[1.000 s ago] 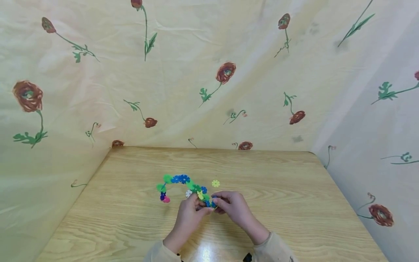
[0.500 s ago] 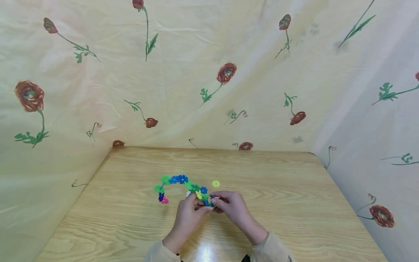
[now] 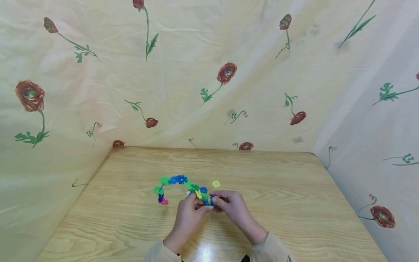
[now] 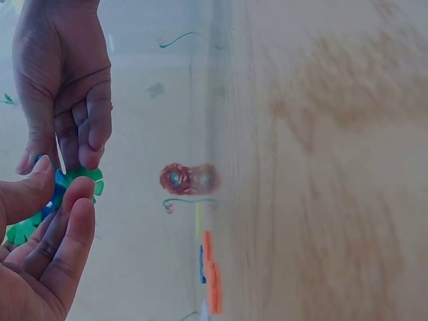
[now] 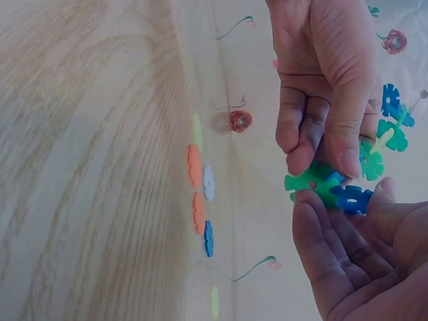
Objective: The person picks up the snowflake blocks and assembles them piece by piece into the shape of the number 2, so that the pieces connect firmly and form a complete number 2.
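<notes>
A curved chain of interlocked snowflake discs (image 3: 181,179), in greens, blues, yellow and pink, arches above the table from my hands toward the left. My left hand (image 3: 190,216) pinches the chain near its right end. Close beside it, my right hand (image 3: 234,207) pinches discs at that end between thumb and fingers. In the right wrist view, a blue disc (image 5: 352,199) sits by the right thumb, and a green disc (image 5: 311,184) lies between both hands' fingertips. Fingers partly hide the joint between these discs.
Loose discs lie on the wooden table (image 3: 278,182) beyond the hands: a yellow disc (image 3: 216,183), a white disc (image 5: 208,182), a blue disc (image 5: 209,239) and orange discs (image 5: 194,166). A flower-printed cloth (image 3: 183,80) encloses the table's back and sides.
The chain's far left end has swung slightly left and down. Both hands stay almost in place, with the right fingers shifting slightly at the chain's end.
</notes>
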The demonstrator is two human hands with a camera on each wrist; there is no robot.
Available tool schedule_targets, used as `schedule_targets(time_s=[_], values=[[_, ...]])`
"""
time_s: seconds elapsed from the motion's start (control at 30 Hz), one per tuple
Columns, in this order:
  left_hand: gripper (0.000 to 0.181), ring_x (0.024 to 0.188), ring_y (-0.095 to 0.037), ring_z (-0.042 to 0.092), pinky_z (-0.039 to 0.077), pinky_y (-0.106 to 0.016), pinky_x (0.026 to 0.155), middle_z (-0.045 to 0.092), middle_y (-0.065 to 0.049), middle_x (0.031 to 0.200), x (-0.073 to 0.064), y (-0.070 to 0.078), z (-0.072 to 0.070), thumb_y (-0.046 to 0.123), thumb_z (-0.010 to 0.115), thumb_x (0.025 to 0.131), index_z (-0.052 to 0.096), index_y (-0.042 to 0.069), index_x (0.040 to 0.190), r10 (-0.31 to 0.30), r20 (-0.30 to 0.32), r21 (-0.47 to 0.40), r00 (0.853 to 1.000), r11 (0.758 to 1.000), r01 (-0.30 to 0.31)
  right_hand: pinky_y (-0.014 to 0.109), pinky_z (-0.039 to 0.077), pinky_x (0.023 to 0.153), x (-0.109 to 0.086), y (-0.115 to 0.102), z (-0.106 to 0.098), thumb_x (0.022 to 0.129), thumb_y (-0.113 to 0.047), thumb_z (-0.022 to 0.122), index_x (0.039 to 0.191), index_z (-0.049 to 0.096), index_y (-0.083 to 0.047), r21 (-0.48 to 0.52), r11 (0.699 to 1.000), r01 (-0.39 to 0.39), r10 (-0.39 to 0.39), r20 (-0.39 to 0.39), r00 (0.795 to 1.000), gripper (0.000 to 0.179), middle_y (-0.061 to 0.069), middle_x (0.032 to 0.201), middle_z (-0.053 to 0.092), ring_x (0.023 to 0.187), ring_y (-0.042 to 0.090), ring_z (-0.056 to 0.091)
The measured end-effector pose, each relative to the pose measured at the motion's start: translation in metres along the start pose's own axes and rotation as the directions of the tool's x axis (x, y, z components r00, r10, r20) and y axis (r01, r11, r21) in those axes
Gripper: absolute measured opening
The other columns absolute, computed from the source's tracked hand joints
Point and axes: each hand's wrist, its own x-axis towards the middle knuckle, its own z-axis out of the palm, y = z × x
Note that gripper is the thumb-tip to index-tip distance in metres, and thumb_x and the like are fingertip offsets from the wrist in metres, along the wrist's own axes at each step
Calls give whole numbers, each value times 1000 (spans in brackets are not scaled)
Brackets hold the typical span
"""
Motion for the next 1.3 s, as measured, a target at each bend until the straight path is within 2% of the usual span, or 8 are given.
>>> schedule_targets(time_s=[0.3,0.57,0.83,1.03,1.3], values=[[26,75,-11,67,53,-18,63,73,-3,84,0,-1,0,13,78,83,62,3,100,11,-20,24,1000,1000,-11,30,59,68,-1,5,1,95,-10,62,114,66,9,-4,999,32,-32,13,999,27,25,96,70,75,20,70],[26,75,-12,69,54,-19,64,74,-4,84,-1,-3,3,14,79,82,63,4,100,36,-38,40,999,999,-34,31,59,65,0,6,6,96,-8,61,108,66,13,-20,999,33,-33,-29,999,25,25,91,69,73,23,69],[25,77,-14,68,54,-19,65,73,-6,85,-1,-3,3,12,79,82,63,4,100,34,-50,36,998,999,-32,36,59,65,2,7,10,95,2,59,106,64,16,3,1000,-1,1,-58,998,18,28,92,65,74,32,68],[26,77,-14,68,54,-18,65,72,-5,84,0,-4,2,11,79,81,63,3,99,38,-61,35,997,999,-36,31,59,70,0,5,9,94,-3,61,113,62,13,56,998,-12,14,-40,999,24,24,96,67,80,28,69],[26,77,-13,68,54,-19,65,73,-5,84,1,-3,2,11,80,80,63,3,99,31,-68,44,997,999,-28,36,59,71,0,9,8,98,-6,57,118,59,13,89,996,6,-7,4,1000,27,23,98,66,81,28,68]])
